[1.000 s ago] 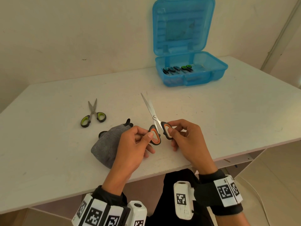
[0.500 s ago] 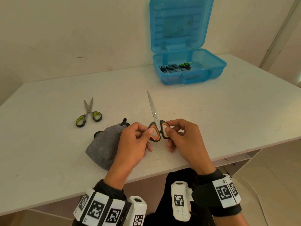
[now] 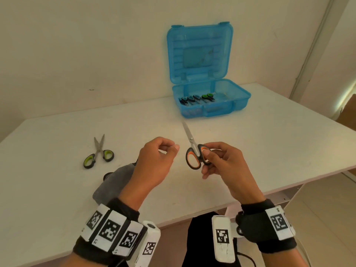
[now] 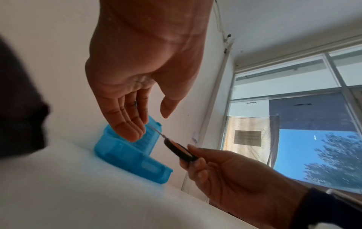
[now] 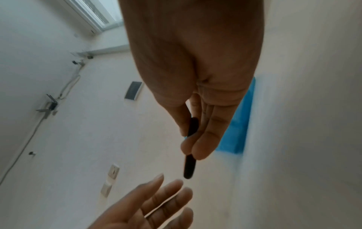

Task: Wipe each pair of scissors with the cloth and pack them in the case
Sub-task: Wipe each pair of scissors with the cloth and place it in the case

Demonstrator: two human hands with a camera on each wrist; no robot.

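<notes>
White tabletop [image 3: 269,151] fills the view in front of a pale wall, its near edge closest to the person. Nearest lies the grey cloth [image 3: 111,182], bunched on the tabletop and partly hidden by the left forearm. Above it the left hand [image 3: 154,162] hovers with nothing in it, its fingers [image 4: 127,124] loosely extended and lying side by side, thumb apart from them. Just beside it, to the right, the right hand [image 3: 221,166] pinches one handle loop of the orange scissors [image 3: 193,151] between thumb and fingers [image 5: 207,136]; the blades are shut and point away toward the case, raised off the tabletop. The two hands are near each other but apart. Farther left, well apart from both hands, green scissors [image 3: 99,152] lie flat on the tabletop, blades slightly parted and pointing away. Farthest back stands the blue case [image 3: 238,101], its lid upright by the wall, with several pairs [image 3: 196,98] lying in a row inside, handles toward the person; their exact count is hard to tell.
</notes>
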